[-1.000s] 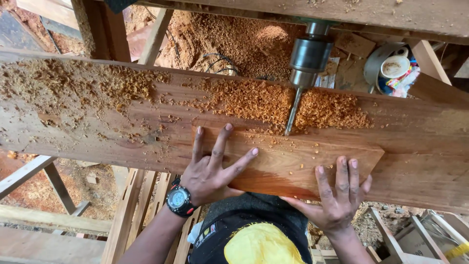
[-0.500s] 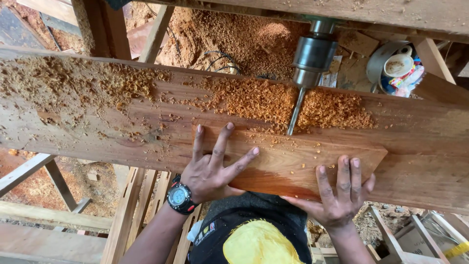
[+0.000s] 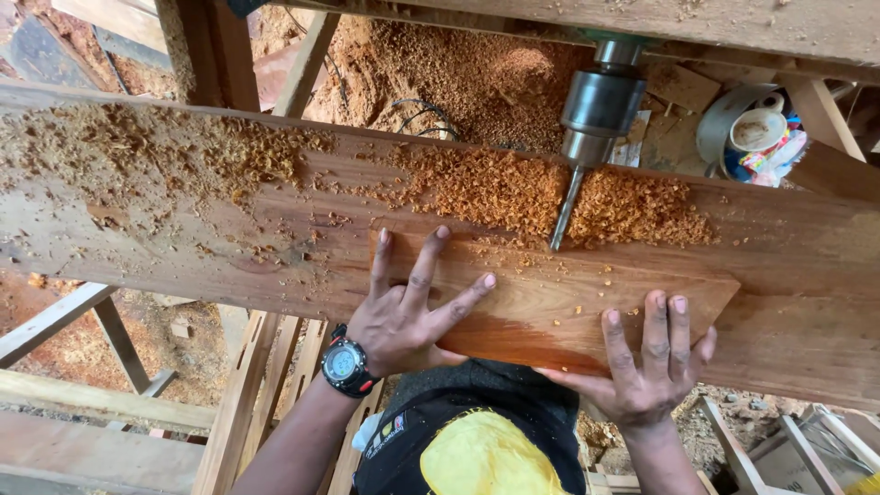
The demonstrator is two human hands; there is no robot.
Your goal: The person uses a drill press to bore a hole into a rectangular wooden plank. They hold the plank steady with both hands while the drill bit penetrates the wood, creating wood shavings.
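Note:
My left hand (image 3: 408, 307) lies flat with fingers spread on the left end of a reddish wooden workpiece (image 3: 550, 302). My right hand (image 3: 651, 362) presses its fingers flat on the piece's right end, near the angled cut. The piece lies on a long wooden bench plank (image 3: 183, 238). A steel bit (image 3: 562, 213) in a metal chuck (image 3: 601, 110) meets the workpiece's far edge, amid a heap of orange wood shavings (image 3: 500, 188). A black wristwatch (image 3: 346, 367) sits on my left wrist.
A wooden beam (image 3: 697, 23) runs across the top above the chuck. Shavings cover the ground behind the bench. A white cup (image 3: 758, 130) and a metal bowl sit at the upper right. Wooden frames and slats (image 3: 247, 394) stand below the bench.
The view has shifted slightly, so everything sits a little further right in the frame. Both hands keep the same flat hold on the workpiece, and the bit stays at its far edge.

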